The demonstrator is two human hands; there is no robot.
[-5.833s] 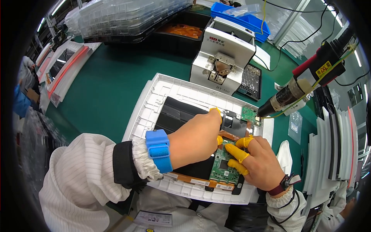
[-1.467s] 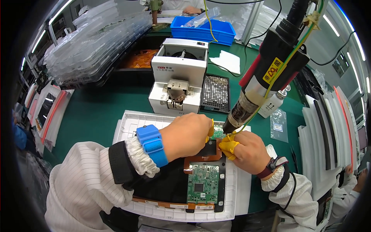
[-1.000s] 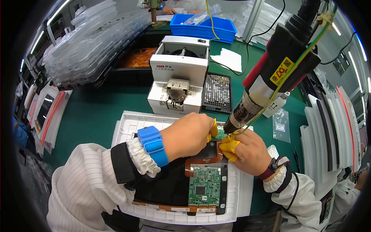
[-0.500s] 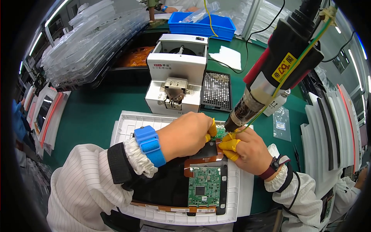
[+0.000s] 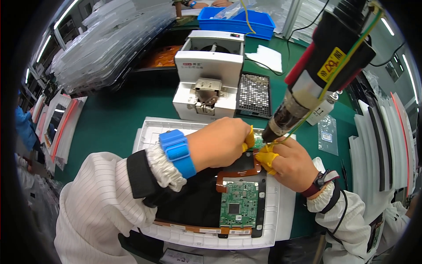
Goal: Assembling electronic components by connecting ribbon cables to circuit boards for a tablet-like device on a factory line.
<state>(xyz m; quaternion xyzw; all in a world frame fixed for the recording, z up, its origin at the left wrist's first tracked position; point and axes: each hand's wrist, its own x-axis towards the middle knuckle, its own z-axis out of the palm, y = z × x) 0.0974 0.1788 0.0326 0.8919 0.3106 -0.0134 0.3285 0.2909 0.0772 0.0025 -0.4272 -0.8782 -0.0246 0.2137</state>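
Note:
Yellow finger cots cover fingertips on both my hands. My left hand [image 5: 222, 143] is closed at the edge of a small green board [image 5: 258, 140]; what its fingertips hold is hidden. Just right of it, my right hand [image 5: 291, 163] has its fingers drawn together beside the orange flex cable [image 5: 239, 174], their contents unclear. The board and cable lie on a black panel [image 5: 189, 200] inside a white frame [image 5: 273, 215]. A larger green circuit board [image 5: 246, 200] sits on the panel's lower right. Directly above my fingertips hangs the tip of an electric screwdriver [image 5: 292, 112].
Behind the frame stand a white screw feeder [image 5: 209, 66] and a black tray of small screws [image 5: 254, 94]. A blue bin [image 5: 235, 22] is at the back. Clear plastic trays [image 5: 110, 48] pile up at left; foam sheets [image 5: 373, 145] line the right.
The whole view has shifted, so the bench appears slightly higher and further right. Both hands stay close together at the small board, beneath the screwdriver tip.

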